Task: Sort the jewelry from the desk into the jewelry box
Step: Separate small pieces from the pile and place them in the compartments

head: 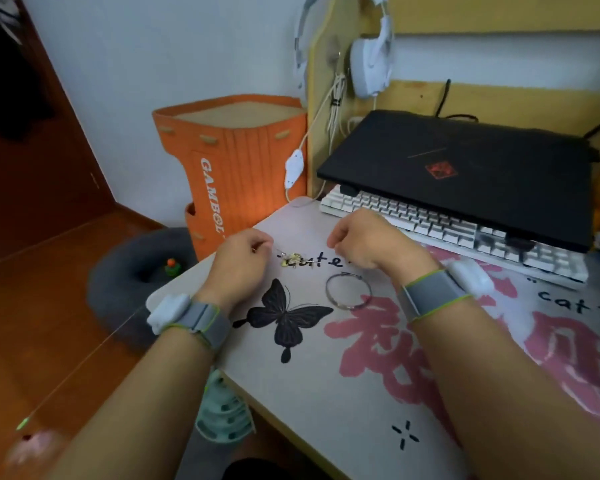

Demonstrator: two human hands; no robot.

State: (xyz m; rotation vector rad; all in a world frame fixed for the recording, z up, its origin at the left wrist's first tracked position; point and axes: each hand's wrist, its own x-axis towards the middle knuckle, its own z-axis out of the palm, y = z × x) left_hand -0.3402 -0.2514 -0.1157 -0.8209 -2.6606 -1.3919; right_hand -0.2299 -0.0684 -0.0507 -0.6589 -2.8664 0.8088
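Left hand (239,258) curled, fingertips pinching something small; the item cannot be identified. Right hand (364,242) curled, contents undeterminable. Gold jewelry (293,260) lies on worktop (326,393) between hands; bangle (348,291) just beside right wrist.

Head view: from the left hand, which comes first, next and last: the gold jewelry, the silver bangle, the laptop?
1. Gold jewelry: just right of the left hand, on the mat's "cute" lettering.
2. Silver bangle: farther right, below the right hand.
3. Laptop: farthest, closed, at the back right, propped over the keyboard.
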